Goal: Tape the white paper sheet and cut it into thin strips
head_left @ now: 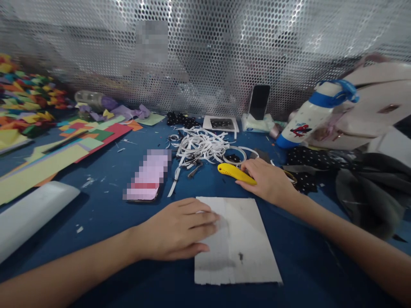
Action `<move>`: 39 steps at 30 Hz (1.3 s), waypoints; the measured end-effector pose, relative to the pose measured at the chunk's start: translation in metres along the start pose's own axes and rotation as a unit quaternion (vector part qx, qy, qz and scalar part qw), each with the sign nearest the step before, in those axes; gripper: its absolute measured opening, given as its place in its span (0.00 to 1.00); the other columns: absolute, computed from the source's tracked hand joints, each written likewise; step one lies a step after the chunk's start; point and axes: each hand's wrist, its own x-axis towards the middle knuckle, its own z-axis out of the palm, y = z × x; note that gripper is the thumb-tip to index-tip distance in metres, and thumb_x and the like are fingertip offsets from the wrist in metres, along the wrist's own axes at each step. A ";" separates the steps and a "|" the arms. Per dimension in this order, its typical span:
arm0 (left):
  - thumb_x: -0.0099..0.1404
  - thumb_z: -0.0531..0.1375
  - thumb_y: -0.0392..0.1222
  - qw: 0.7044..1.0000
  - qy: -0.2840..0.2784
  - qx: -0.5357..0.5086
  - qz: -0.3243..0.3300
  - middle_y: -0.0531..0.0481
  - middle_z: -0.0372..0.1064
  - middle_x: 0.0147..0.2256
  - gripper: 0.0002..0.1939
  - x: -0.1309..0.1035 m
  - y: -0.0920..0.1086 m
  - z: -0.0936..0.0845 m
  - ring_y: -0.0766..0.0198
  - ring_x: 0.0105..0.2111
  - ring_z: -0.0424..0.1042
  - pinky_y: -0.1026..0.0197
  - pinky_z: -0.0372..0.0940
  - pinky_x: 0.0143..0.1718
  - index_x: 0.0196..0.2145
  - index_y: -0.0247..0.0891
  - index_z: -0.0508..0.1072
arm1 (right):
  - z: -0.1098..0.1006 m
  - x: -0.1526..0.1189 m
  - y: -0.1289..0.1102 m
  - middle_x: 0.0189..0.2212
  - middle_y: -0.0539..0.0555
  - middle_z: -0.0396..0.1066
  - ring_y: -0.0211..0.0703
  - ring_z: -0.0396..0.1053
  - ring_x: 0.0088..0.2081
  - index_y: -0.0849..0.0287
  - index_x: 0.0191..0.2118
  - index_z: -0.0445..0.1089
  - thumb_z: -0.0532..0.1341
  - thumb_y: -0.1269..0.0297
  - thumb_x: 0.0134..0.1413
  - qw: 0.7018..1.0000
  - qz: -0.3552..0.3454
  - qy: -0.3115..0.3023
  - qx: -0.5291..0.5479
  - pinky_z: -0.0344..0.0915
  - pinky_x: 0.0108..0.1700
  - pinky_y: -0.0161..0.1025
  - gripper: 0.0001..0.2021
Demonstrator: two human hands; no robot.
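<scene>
My left hand (pixel 180 229) is at the left part of a whitish cardboard sheet (pixel 247 239), its fingers stretched out over the surface and holding nothing. The sheet lies flat on the blue table, with a small dark spot near its lower middle. Beyond the sheet's far right corner, my right hand (pixel 268 179) grips a yellow utility knife (pixel 236 172) between thumb and fingers. The handle's rounded end points left; the blade end is hidden by the hand. Just behind the knife sits a tangled heap of thin white strips (pixel 205 145), with a roll of tape (pixel 235 155) beside it.
A phone (pixel 149 175) with a blurred screen lies left of centre. Coloured paper sheets (pixel 80 141) and a white object (pixel 35 214) are at the left. A blue-and-white bottle (pixel 310 115), black dotted fabric (pixel 317 164) and a pale bag (pixel 375 98) occupy the right. Perforated metal (pixel 205 55) closes the back.
</scene>
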 end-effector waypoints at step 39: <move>0.71 0.56 0.38 0.992 -0.017 -0.050 -0.115 0.44 0.63 0.60 0.17 -0.002 -0.011 -0.001 0.53 0.56 0.63 0.46 0.60 0.60 0.56 0.41 0.68 | 0.016 -0.022 -0.019 0.22 0.44 0.62 0.32 0.61 0.19 0.53 0.41 0.69 0.67 0.61 0.57 0.595 0.188 0.077 0.778 0.60 0.21 0.30 0.09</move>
